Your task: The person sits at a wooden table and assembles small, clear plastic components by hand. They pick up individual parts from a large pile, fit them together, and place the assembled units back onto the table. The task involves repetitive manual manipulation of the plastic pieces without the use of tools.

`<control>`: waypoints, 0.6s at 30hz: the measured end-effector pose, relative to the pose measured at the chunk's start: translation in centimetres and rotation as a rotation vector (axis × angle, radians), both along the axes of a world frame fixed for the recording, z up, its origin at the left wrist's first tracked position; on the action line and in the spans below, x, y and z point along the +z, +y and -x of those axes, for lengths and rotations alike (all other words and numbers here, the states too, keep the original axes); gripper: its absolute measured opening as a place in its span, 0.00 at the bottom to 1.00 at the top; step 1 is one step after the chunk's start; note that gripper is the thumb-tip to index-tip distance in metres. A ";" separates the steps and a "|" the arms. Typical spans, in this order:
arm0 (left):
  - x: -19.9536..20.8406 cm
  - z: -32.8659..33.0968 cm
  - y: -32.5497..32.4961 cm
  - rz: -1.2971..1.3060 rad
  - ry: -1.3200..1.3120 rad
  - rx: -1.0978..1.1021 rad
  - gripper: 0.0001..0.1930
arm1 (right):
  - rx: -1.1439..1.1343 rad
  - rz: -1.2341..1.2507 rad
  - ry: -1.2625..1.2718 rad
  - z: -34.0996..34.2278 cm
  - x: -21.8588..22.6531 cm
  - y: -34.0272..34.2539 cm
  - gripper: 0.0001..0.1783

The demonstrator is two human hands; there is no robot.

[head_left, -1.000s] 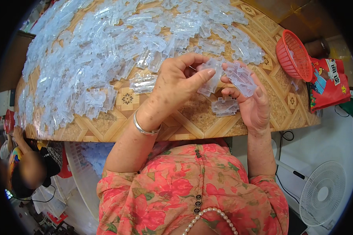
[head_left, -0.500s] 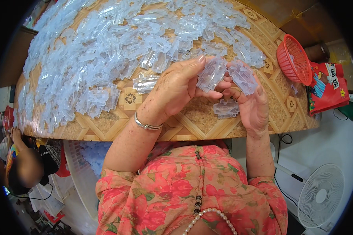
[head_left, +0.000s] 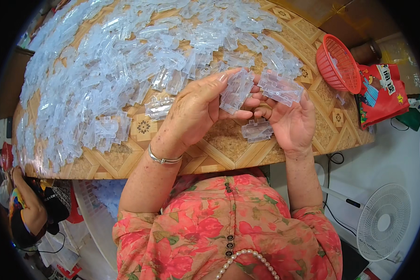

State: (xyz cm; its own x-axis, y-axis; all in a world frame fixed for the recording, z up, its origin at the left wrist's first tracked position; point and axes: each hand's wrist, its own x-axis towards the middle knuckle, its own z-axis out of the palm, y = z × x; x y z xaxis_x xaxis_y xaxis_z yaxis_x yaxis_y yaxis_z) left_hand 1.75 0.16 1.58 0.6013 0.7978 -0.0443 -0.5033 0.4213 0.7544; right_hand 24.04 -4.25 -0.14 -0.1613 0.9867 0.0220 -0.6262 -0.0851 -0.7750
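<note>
My left hand (head_left: 203, 105) pinches a clear plastic piece (head_left: 236, 91) between thumb and fingers. A similar notched clear plastic piece (head_left: 281, 87) is in my right hand (head_left: 291, 119), held by the fingertips with the palm turned up. The two pieces are side by side with a narrow gap between them. Below them, a loose clear piece (head_left: 257, 131) lies on the table, next to my right hand. Another clear piece (head_left: 159, 108) rests on the table left of my left wrist, which wears a silver bangle.
A large heap of clear plastic pieces (head_left: 126, 60) covers much of the patterned table (head_left: 219, 151). At the right edge stand a red plastic basket (head_left: 333, 70) and a red bag (head_left: 382, 95). A white fan (head_left: 383, 222) is at lower right. Another person's arm (head_left: 30, 205) shows at far left.
The piece in my right hand has turned from steeply slanted to nearly level, and that palm has opened more upward. My left hand still holds its piece. The whole view has shifted slightly.
</note>
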 end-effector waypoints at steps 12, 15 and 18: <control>1.3 0.7 -0.2 -0.100 0.340 0.020 0.24 | 0.064 0.053 0.079 -1.0 -0.2 -0.1 0.38; 1.3 0.7 -0.3 -0.174 0.560 -0.024 0.22 | 0.082 0.082 -0.005 -1.6 0.8 0.2 0.37; 0.8 1.0 0.0 -0.421 0.775 -0.090 0.20 | 0.026 0.092 -0.127 -2.9 1.4 0.1 0.37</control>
